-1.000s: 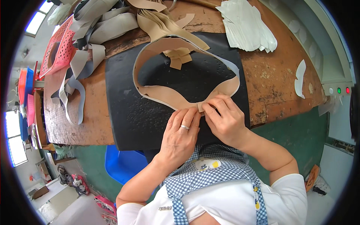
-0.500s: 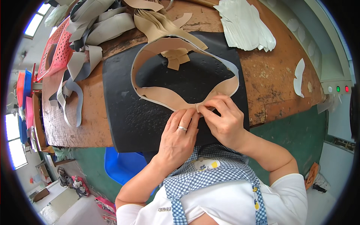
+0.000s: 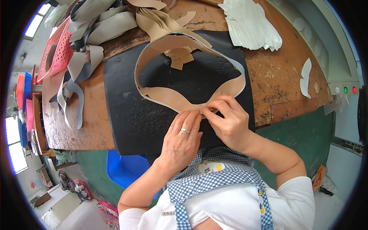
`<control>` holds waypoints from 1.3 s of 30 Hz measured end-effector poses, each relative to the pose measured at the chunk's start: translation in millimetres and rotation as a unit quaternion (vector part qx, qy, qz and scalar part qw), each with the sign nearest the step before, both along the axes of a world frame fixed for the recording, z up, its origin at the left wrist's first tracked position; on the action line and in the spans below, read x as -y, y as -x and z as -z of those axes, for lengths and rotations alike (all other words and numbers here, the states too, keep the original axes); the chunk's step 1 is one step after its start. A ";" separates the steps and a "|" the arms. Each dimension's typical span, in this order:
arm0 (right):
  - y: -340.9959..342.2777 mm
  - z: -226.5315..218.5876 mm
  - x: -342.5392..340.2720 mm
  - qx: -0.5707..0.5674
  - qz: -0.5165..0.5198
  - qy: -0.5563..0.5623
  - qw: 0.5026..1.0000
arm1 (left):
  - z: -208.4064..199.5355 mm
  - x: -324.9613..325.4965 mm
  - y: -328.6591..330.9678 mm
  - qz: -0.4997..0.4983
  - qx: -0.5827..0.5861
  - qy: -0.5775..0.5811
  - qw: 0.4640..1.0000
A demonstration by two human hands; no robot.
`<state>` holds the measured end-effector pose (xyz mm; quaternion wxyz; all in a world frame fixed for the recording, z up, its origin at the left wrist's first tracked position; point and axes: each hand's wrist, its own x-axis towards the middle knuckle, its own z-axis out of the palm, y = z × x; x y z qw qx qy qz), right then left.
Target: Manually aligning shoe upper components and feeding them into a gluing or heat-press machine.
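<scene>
A beige leather-like band [image 3: 165, 94] with a pale edge stands on its side in a loop on the black mat [image 3: 130, 126]. Its narrow dipped part lies nearest me. My left hand [image 3: 182, 132] grips that near edge, its fingers close together over the band and a ring on one of them. My right hand [image 3: 229, 120] pinches a small tan tab at the same narrow spot, right beside the left fingertips. The fingertips partly hide the tab. Inside the loop's far side, several small tan pieces [image 3: 180, 59] lie on the mat.
Beyond the loop lies a bundle of tan strips [image 3: 155, 21]. Grey strips [image 3: 111, 28] are heaped at the far left by a pink basket [image 3: 55, 50]. White pieces [image 3: 251, 25] are stacked at the far right, and one curved white piece [image 3: 305, 78] lies near the table's right edge.
Both hands keep hold of the band at nearly the same place. The right fingers have shifted slightly over the small tab, which now shows less.
</scene>
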<state>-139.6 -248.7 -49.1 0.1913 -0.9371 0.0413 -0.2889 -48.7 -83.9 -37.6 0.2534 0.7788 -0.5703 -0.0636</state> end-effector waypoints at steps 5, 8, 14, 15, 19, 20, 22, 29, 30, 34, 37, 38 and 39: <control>0.6 1.0 1.2 -0.001 -0.006 0.007 1.000 | 1.5 -1.8 -3.8 0.016 0.000 0.023 1.000; 0.3 0.4 2.8 -0.001 -0.012 0.019 1.000 | -1.4 -3.2 -6.9 0.016 -0.028 0.022 0.999; 1.8 0.7 5.0 -0.003 -0.041 0.044 0.998 | -2.1 -4.8 -18.0 0.022 -0.072 0.053 0.996; 2.3 -1.1 4.6 -0.015 -0.047 0.052 0.997 | -1.8 -5.0 -18.6 0.026 -0.074 0.058 0.995; 7.0 1.6 3.4 -0.036 -0.063 0.082 0.994 | -1.0 -4.2 -19.0 0.028 -0.068 0.059 0.996; 9.6 0.6 2.8 -0.036 -0.062 0.082 0.994 | -0.8 -3.6 -18.7 0.024 -0.069 0.060 0.996; 14.8 -2.1 0.6 -0.064 -0.069 0.077 0.993 | -0.8 -1.7 -17.9 0.021 -0.070 0.061 0.995; 21.2 -5.7 8.9 -0.079 -0.082 0.092 0.989 | 1.4 3.6 -3.3 -0.012 0.004 -0.013 1.000; 23.2 -5.9 16.0 -0.069 -0.075 0.063 0.993 | 1.4 1.9 -1.2 -0.007 0.024 -0.017 1.000; 32.0 -1.7 43.8 -0.065 -0.032 0.026 0.997 | -4.1 10.3 4.2 0.002 0.078 -0.042 0.996; 35.1 -5.0 46.5 -0.071 -0.041 0.008 0.997 | -11.7 26.9 16.4 -0.031 0.116 -0.049 0.992; 35.1 -6.8 47.3 -0.069 -0.046 0.004 0.997 | -15.0 34.8 17.4 -0.026 0.092 -0.020 0.995; 36.2 -5.8 47.8 -0.069 -0.043 0.004 0.997 | -14.9 43.6 19.0 -0.020 0.064 0.008 0.998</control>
